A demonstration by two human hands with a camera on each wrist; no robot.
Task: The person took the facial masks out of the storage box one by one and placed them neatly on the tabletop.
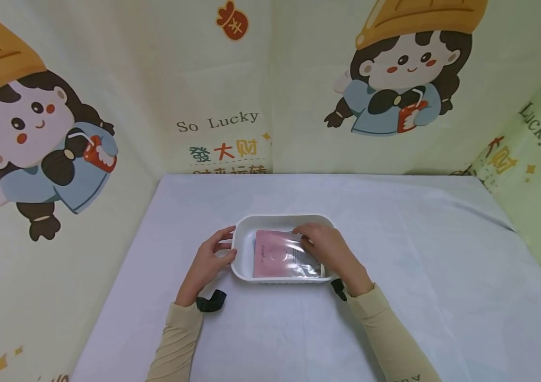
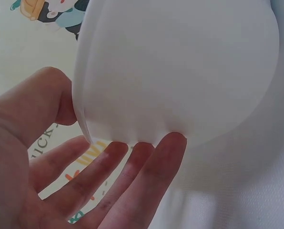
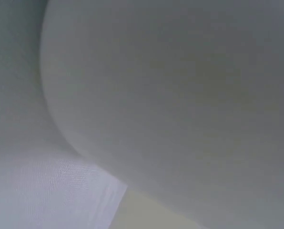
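A white tray (image 1: 246,225) with rounded corners stands on the table. Flat inside it lies a glossy packet (image 1: 272,254), pink on its left part and silver on its right. My left hand (image 1: 208,265) is at the tray's left end, fingers spread and fairly straight; in the left wrist view its fingertips touch the outer wall (image 2: 180,71), with the thumb near the rim. Reaching over the tray's right end, my right hand (image 1: 329,249) pinches the packet by its upper edge and covers its upper right corner. The right wrist view shows only the tray's outer wall (image 3: 170,95).
A white cloth (image 1: 394,239) covers the table. Printed curtains (image 1: 299,79) with cartoon figures hang behind it and at both sides. Dark wrist mounts (image 1: 211,301) sit at both sleeve cuffs, close to the tray's front edge.
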